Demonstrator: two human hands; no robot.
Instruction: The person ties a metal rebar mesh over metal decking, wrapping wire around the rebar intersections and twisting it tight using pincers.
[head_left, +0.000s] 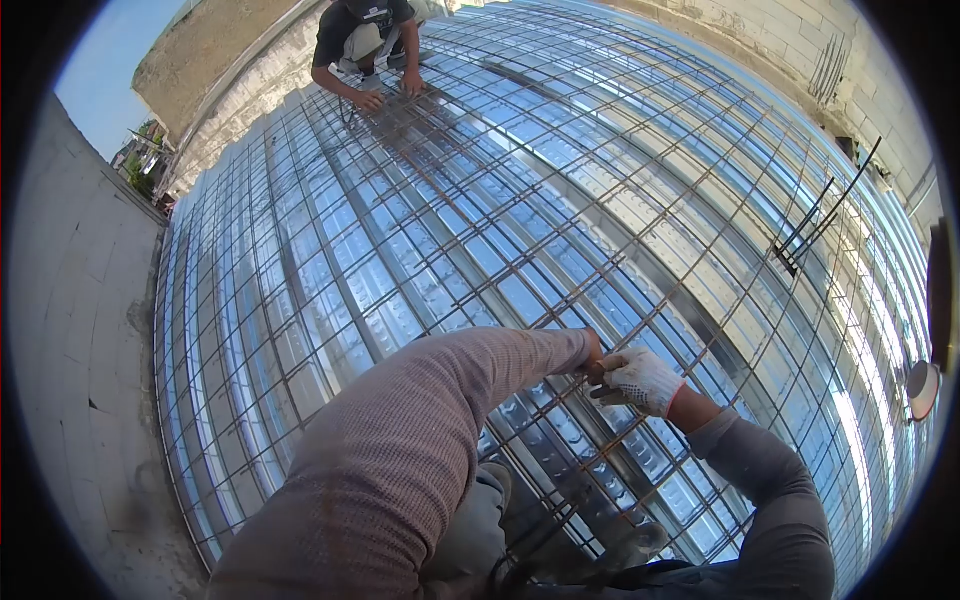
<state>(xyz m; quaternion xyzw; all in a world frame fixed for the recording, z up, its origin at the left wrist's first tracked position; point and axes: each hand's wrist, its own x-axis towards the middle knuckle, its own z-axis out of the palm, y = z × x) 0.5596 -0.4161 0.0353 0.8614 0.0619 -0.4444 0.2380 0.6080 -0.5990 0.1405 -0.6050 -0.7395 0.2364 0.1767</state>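
A grid of thin steel bars [520, 262] lies over shiny corrugated metal decking [350, 245]. Low in the centre, both of my hands meet at the grid. My left hand [594, 357] is bare and mostly hidden behind its sleeve and my other hand; its fingers cannot be made out. My right hand [640, 380], in a white glove, has its fingers curled together beside it, over a bar. What it grips is too small to tell.
A co-worker [368, 45] crouches at the top, both hands at the grid. Upright bars [815, 225] stick out at the right. A concrete wall [80, 330] runs along the left, a block wall [800, 40] at the upper right.
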